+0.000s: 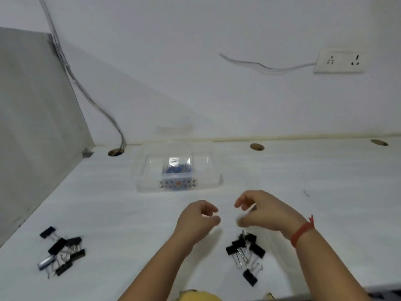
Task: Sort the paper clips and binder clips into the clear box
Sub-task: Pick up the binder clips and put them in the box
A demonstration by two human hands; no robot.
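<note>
Both hands hover above the white tabletop (pixel 121 213), near the middle, facing each other w/ a small gap between. Left hand (pixel 196 220) is loosely curled, thumb and forefinger close together in a pinch; motion blur hides whether anything is between them, so can't tell if it holds sth. Right hand (pixel 258 210) is half open, fingers bent and pointing left, thumb below; a faint pale smear sits at the fingertips, too blurred to say if it's a clip or just a highlight. A red thread band (pixel 301 231) wraps the right wrist. Clear box (pixel 178 168) sits farther back on the tabletop, close to the wall, approx. centre-left, lid off or not discernible. Inside it is a smaller clear tub w/ a blue mass, prob. paper clips (pixel 176 169), and a strip of coloured pattern along the box's front wall; no text legible. One heap of black binder clips (pixel 246 252) lies just below the right hand, silver handles tangled. A second heap of binder clips (pixel 61 250) lies well apart at the near left, w/ a silvery-blue cylinder (pixel 46 262) at its left edge. A socket plate (pixel 340 60) is on the wall, upper right.
</note>
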